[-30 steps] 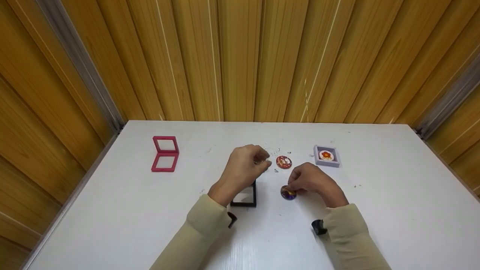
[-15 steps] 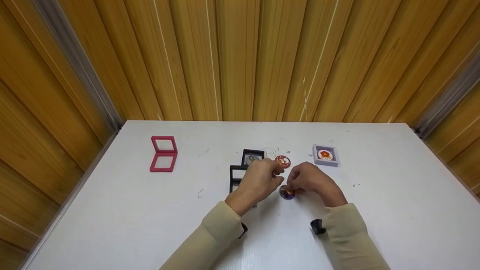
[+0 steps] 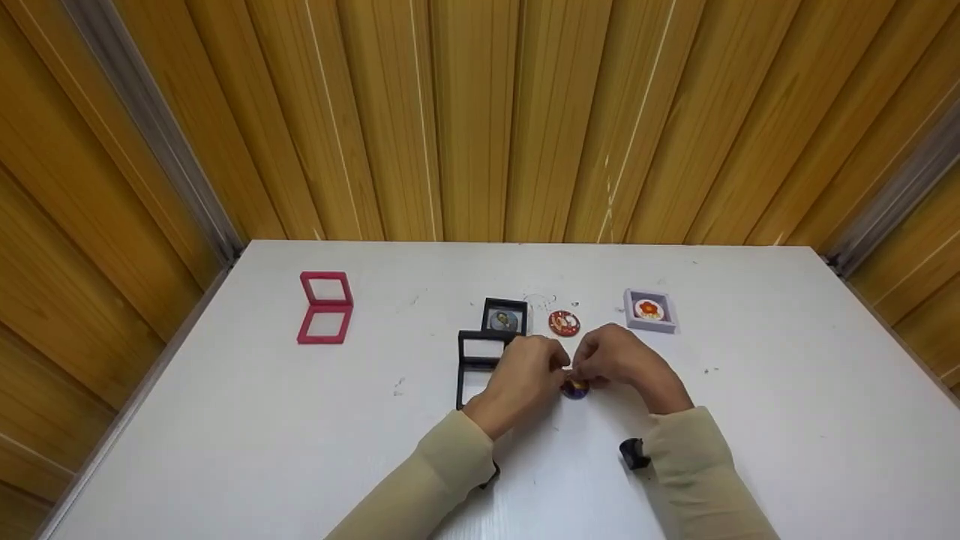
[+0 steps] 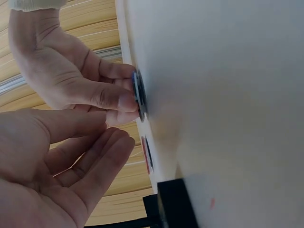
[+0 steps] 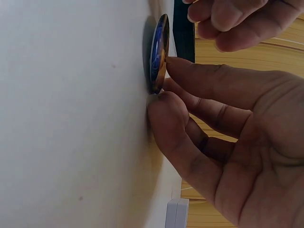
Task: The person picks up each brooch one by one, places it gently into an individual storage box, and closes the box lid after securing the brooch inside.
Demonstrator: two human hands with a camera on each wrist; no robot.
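Right hand (image 3: pixel 626 364) pinches the dark round badge (image 3: pixel 575 389) at its rim, thumb and fingers set narrow on it; the badge lies nearly flat around the middle of the tabletop (image 3: pixel 262 442), and I cannot tell whether it is lifted clear. Left hand (image 3: pixel 521 375) hangs just beside it, fingers bent, tips near the thumb, nothing visible between them. My guess is that the step in hand is working at the badge with both hands; the next move would call for a light left fingertip at the rim while the right holds firm.

Partly hidden by the left hand stands an unfolded black frame (image 3: pixel 480 364), with a smaller black case (image 3: pixel 506 301) just beyond it, a round piece (image 3: pixel 503 321) inside. A red badge (image 3: pixel 564 323) lies nearer the far edge. Toward the far right corner sits a lilac box (image 3: pixel 650 325) holding a flower badge (image 3: pixel 648 308); toward the far left corner, a pink frame (image 3: pixel 325 308). Small dark scuffs mark the white surface, and yellow wood-patterned panels (image 3: pixel 480 120) rise behind the far edge
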